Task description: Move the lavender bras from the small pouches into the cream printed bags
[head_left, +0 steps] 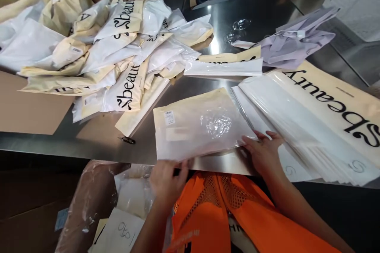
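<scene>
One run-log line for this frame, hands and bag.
left hand: at near edge of flat bag | right hand: fingers on bag's right corner | bag: flat on steel table

Two hands, left hand (168, 180) and right hand (263, 152), were seen, with one flat bag (198, 126), one heaped pile of bags (118, 55), one stack of empty bags (311, 126) and one lilac garment (297, 43).

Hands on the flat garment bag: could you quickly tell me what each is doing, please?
Left hand: grips the near edge of the clear-fronted garment bag.
Right hand: open, fingers resting on the bag's right corner.
</scene>
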The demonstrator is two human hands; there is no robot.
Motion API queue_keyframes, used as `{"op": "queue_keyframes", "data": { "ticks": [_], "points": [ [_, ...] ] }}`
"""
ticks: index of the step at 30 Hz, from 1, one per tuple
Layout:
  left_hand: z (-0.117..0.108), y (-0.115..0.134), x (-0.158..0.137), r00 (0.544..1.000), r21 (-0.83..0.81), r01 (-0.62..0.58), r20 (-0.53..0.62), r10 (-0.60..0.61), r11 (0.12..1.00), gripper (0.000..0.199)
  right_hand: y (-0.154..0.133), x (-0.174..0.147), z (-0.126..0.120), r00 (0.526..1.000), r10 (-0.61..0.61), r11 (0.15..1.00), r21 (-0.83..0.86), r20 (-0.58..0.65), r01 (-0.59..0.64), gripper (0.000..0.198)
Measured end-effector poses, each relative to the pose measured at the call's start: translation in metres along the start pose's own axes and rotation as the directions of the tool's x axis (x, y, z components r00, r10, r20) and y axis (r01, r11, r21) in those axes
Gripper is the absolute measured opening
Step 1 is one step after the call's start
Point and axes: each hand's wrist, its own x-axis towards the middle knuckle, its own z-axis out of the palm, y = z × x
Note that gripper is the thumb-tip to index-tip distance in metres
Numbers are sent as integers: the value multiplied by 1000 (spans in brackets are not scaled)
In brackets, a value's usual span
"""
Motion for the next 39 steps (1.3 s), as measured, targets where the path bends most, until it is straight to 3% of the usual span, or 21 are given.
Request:
{"op": "queue_keyframes", "data": {
  "ticks": [2,4,8,10,11,12,14,16,17,19,20,23,27,29,30,31,33,34,36,38,39],
  "points": [
    [4,15,23,923,180,-314,287,256,932,22,0,-4,2,999,22,998,59,-45,-19,75],
    [12,27,45,785,246,-474,554,279,845,25,-6,-1,2,997,7,996,84,-73,0,80],
    [19,45,89,531,165,-544,827,185,823,20,-19,18,-2,989,-130,990,40,-67,132,75],
    [14,56,111,481,84,-524,850,213,848,19,-22,25,-6,960,-261,965,-14,-106,261,67],
    [10,62,122,482,59,-518,844,235,853,26,-23,25,-8,919,-363,932,-66,-154,357,63],
    [6,69,132,495,52,-520,831,252,853,33,-24,23,-10,842,-496,868,-136,-211,478,59],
    [-3,83,148,540,92,-548,798,268,831,42,-27,12,-12,587,-775,631,-307,-234,712,49],
    [-10,94,158,585,174,-597,762,277,783,44,-30,-3,-10,369,-929,326,-403,32,855,42],
    [-14,98,161,604,213,-619,744,285,756,42,-31,-9,-7,307,-924,198,-403,227,894,42],
    [-20,103,163,637,281,-640,715,289,715,38,-29,-15,-3,251,-798,37,-372,548,928,42],
    [-24,103,164,655,312,-639,700,284,703,37,-27,-15,-1,235,-740,-13,-362,630,932,39],
    [-38,97,171,728,421,-592,644,233,687,38,-15,-1,-7,188,-702,-59,-319,687,946,24],
    [-56,85,180,842,545,-455,521,142,704,33,-5,12,-30,245,-656,20,-308,714,951,19],
    [-59,83,178,838,500,-454,520,163,737,30,-7,4,-37,338,-660,186,-290,671,939,20],
    [-59,83,174,826,455,-468,531,191,758,30,-10,-3,-38,435,-654,340,-273,619,900,21],
    [-58,85,170,809,400,-484,543,225,778,30,-14,-11,-36,567,-600,534,-246,564,809,23],
    [-52,89,160,771,275,-507,568,288,817,32,-21,-28,-26,816,-296,897,-148,497,416,25],
    [-48,90,157,746,201,-510,586,314,836,34,-24,-34,-18,868,-91,985,-86,488,151,30],
    [-36,87,156,678,11,-484,637,367,875,40,-27,-42,1,833,221,954,63,507,-292,45],
    [-14,74,163,648,-168,-380,654,391,910,43,-26,-44,21,788,332,843,212,519,-495,51],
    [0,64,168,672,-213,-289,649,356,933,42,-24,-44,32,779,339,806,265,528,-530,48]
  ]
}}
